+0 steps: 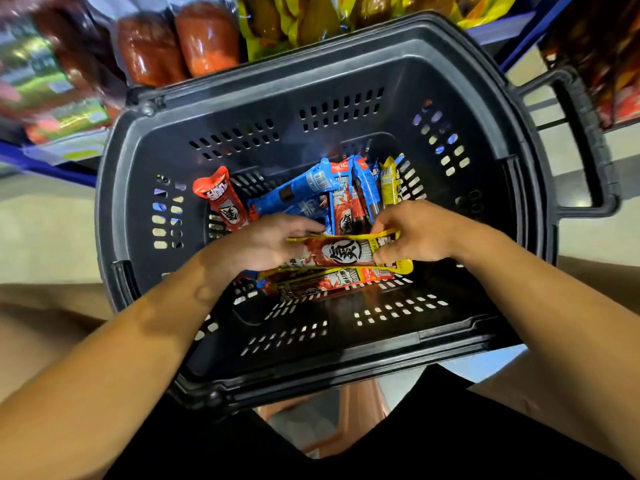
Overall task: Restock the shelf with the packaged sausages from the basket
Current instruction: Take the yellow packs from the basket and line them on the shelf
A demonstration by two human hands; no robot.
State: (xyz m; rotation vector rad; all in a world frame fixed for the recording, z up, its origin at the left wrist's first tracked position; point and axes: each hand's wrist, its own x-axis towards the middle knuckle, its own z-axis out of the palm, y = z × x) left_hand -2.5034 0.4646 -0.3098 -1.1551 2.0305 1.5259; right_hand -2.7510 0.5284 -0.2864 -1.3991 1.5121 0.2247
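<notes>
The black basket (485,98) is sitting in front of the person, filling most of the view, and the shelf (498,31) is running behind it from ten o'clock round to two, already crowded with red and yellow packets. Judging by what is lying inside, the restocking is far from over: a good pile of sausage packs is still waiting in the bottom, blue ones (301,188) at twelve o'clock, a red one (221,199) leaning at ten, a yellow one (388,183) standing at one, and a few more (329,282) lying flat at six. Both hands are reaching down into the middle. The left hand (263,242) is curling round the nine o'clock end of a yellow-edged pack (343,252), and the right hand (420,232) is pinching its three o'clock end between thumb and fingers, so the pack is being held level just above the pile, not yet lifted clear of the basket.
</notes>
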